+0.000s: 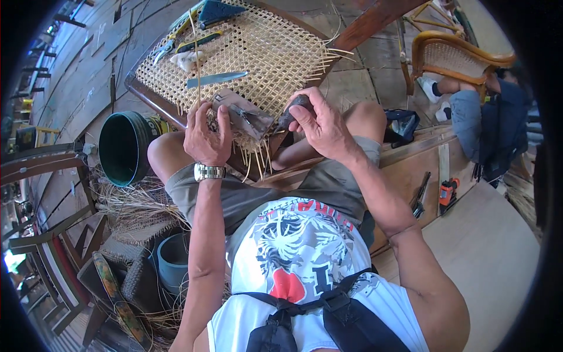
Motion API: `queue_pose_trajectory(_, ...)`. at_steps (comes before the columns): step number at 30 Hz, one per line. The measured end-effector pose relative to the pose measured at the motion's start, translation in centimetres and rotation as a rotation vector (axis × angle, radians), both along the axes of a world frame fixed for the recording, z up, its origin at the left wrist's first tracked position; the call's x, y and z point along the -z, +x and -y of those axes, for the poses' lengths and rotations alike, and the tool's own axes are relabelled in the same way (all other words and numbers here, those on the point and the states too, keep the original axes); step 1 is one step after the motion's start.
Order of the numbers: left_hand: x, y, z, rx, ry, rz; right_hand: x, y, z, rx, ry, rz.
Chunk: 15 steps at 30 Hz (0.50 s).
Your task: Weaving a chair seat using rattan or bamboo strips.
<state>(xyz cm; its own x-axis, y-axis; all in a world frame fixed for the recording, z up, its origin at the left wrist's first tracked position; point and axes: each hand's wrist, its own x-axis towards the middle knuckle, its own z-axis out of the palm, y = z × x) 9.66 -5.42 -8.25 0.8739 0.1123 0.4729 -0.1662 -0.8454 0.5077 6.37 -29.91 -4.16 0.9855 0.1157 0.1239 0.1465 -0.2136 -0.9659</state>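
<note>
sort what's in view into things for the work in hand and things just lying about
Likely in the work:
- woven seat
- dark lump, in the right hand
- brown piece, by the left hand
- flat blade, on the seat

Probably lying about:
- green bucket, left
- orange-black tool, right
- cane chair, upper right

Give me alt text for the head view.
The right hand grips a dark lump; the left hand is at a flat brown block by the near edge of a woven cane panel. A blade and hand tools lie on the panel, with a green bucket to the left.
</note>
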Motion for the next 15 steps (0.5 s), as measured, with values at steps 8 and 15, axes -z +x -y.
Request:
queue_pose_trajectory(8,0.3,0.0,-0.3,0.030,-0.028,0.018,-0.7,-0.7,-1.3,-0.115,-0.272,0.215)
queue_pose_trajectory(15,-0.1,-0.1,-0.4,0.058,0.010,0.063,-2.9,0.0,-3.4,-0.249,-0.358,0.408)
